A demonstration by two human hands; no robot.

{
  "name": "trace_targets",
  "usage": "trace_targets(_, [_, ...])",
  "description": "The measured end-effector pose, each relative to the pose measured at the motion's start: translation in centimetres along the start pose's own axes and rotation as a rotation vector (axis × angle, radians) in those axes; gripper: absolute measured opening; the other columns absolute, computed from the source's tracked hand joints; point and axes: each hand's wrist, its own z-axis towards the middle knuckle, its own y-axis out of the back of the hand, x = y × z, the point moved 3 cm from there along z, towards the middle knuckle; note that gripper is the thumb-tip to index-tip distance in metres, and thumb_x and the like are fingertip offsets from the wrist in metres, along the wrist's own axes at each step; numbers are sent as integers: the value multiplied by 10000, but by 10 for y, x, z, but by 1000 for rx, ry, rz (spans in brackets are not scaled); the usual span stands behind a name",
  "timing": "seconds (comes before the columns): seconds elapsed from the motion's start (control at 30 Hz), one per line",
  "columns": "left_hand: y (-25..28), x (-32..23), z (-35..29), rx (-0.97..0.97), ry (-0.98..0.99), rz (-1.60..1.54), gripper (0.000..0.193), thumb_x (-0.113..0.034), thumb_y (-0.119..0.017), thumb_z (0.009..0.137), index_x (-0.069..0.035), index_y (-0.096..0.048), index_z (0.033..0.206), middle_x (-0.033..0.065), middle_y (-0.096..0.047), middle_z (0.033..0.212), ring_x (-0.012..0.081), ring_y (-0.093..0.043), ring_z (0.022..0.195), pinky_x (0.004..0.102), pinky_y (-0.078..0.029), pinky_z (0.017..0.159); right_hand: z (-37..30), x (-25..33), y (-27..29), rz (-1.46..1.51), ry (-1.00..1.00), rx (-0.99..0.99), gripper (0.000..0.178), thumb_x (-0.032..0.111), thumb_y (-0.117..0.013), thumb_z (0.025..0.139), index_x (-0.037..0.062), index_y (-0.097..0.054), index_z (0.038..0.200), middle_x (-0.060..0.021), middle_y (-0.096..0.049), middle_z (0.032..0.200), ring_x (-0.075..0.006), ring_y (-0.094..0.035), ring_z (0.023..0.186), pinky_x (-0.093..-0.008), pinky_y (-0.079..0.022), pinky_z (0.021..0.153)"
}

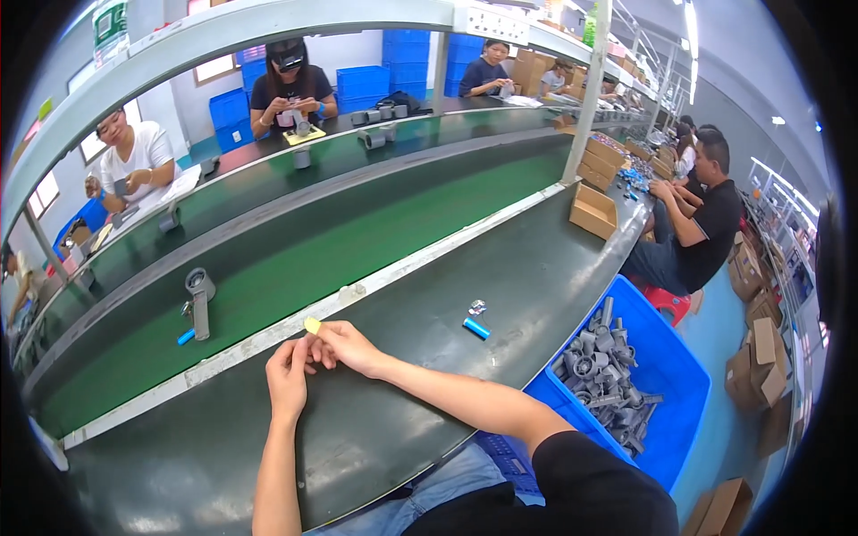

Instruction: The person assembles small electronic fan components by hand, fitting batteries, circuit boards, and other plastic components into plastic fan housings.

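The right hand pinches a yellow piece; the left hand (I cannot tell its grip) is just left.

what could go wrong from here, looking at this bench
The blue cylinder lying on the dark bench might roll if the right forearm bumps it. The small yellow piece at the right hand could drop if merely pinched. Gray parts heaped in the blue bin might snag one another if pulled.

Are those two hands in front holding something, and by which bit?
A small yellow piece shows at the right hand, but whether it's pinched, and by which part, can't be told. Nothing shows clearly in the left hand.
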Motion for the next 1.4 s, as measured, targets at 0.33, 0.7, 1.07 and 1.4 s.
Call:
trace_targets(0.33, [-5,-44,-22,-90,-665,512,162,-109,-568,902,24,-599,990,153,-589,877,308,-564,810,370,-450,703,-11,5,-21,-610,464,-10,185,158,-699,762,11,-587,763,-127,-572,631,-168,-518,561,-352,-418,541])
trace_targets(0.7, [-17,-28,-20,-63,-488,663,145,-116,-533,940,-11,-590,859,150,-495,522,329,-502,438,384,-365,445,-21,9,-28,-809,330,-2,521,158,-628,820,54,-376,1265,-181,-670,887,-410,-626,895,-464,-489,754])
trace_targets(1.07, [-2,-30,-18,-141,-664,495,375,-204,-409,987,16,-517,703,133,-515,678,273,-514,616,376,-384,579,-16,-2,-49,3,219,265,471,8,-596,835,23,-449,1283,-65,-594,1078,-148,-569,1022,-308,-463,896])
trace_targets(1.4, [-1,-25,-21,-133,-635,500,376,-143,-419,979,18,-477,644,139,-480,569,285,-532,549,375,-410,550,-14,-11,-50,31,31,322,420,29,-529,853,30,-516,1272,-50,-596,1090,-123,-540,1070,-275,-413,953])
